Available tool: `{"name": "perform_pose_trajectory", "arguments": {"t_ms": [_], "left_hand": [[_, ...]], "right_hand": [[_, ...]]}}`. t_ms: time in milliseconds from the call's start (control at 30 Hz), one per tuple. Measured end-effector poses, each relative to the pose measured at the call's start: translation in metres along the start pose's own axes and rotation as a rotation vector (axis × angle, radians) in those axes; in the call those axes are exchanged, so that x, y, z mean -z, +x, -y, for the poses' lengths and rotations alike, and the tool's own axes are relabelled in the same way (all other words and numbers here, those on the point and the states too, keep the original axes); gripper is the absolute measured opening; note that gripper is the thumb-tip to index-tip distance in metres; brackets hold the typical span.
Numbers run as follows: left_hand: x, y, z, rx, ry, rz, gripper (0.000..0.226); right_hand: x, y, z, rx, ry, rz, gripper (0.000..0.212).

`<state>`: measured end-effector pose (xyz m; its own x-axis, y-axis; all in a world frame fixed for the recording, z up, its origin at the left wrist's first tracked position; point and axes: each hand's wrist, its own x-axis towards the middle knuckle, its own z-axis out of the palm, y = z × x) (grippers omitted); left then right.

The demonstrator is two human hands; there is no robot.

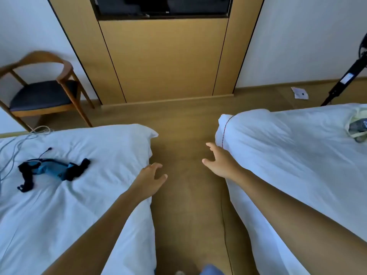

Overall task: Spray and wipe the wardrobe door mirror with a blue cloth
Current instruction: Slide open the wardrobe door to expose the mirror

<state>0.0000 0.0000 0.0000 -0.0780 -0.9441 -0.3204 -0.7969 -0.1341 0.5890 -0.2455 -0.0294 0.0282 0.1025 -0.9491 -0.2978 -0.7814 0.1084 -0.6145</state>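
My left hand (149, 180) reaches forward over the edge of the left bed, fingers loosely spread and holding nothing. My right hand (220, 161) stretches out beside the corner of the right bed, fingers relaxed and empty. No blue cloth, spray bottle or wardrobe mirror shows in this view. I stand in the aisle of wooden floor (184, 135) between two white beds.
The left bed (79, 205) carries a blue and black strap bundle (53, 171) and cables. The right bed (297, 155) holds a pale item (357, 126) at its far edge. Ahead stand a wooden wall panel (164, 60) under a TV, a chair (43, 90) at left, a black stand (345, 80) at right.
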Motion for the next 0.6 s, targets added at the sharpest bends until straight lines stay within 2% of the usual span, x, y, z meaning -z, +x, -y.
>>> {"name": "perform_pose_trajectory", "arguments": {"t_ms": [333,600], "left_hand": [[0.013,0.063,0.002,0.027,0.034,0.039,0.049],[0.051,0.197,-0.036,0.038,0.033,0.025,0.048]], "right_hand": [[-0.001,0.060,-0.021,-0.045,0.028,0.039,0.061],[0.044,0.188,-0.028,-0.064,0.069,0.051,0.060]]}}
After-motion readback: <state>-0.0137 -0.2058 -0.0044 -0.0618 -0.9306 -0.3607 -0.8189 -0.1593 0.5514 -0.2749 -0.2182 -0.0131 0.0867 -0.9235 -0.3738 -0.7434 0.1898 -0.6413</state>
